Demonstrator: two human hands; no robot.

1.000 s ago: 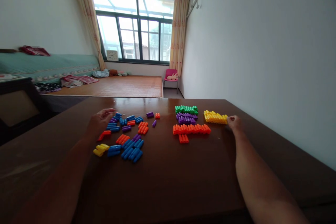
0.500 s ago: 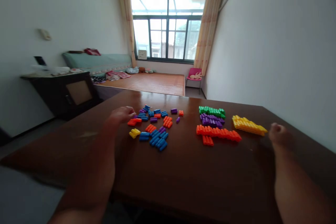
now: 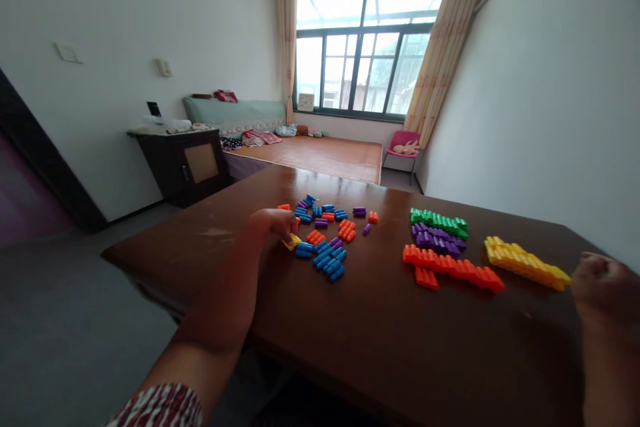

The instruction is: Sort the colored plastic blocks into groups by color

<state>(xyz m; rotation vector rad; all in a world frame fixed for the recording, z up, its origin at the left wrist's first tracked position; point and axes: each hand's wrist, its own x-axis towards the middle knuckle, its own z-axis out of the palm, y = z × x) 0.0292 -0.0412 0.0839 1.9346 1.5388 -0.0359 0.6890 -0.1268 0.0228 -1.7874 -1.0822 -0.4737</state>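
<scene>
My left hand [image 3: 281,221] reaches over the left cluster of plastic pieces, its fingers closed on a small yellow block [image 3: 291,242] of joined tubes. Right beside it lie blue blocks [image 3: 330,260] and orange blocks [image 3: 347,231], with a few purple blocks [image 3: 359,211] among them. My right hand [image 3: 603,280] is a closed fist at the right end of a long yellow row [image 3: 525,263]; the inside of the fist is hidden. Left of that row lie a long orange row [image 3: 453,267], a purple row [image 3: 438,240] and a green row [image 3: 440,222].
Everything lies on a dark brown table [image 3: 380,327]. A short orange block [image 3: 427,277] touches the long orange row's near side. Beyond the table stand a bed [image 3: 330,159], a pink chair [image 3: 401,141] and a dark cabinet [image 3: 180,163].
My view has swung left, so things appear further right. My left hand has come nearer and taken hold of the yellow block. My right hand remains a fist by the yellow row.
</scene>
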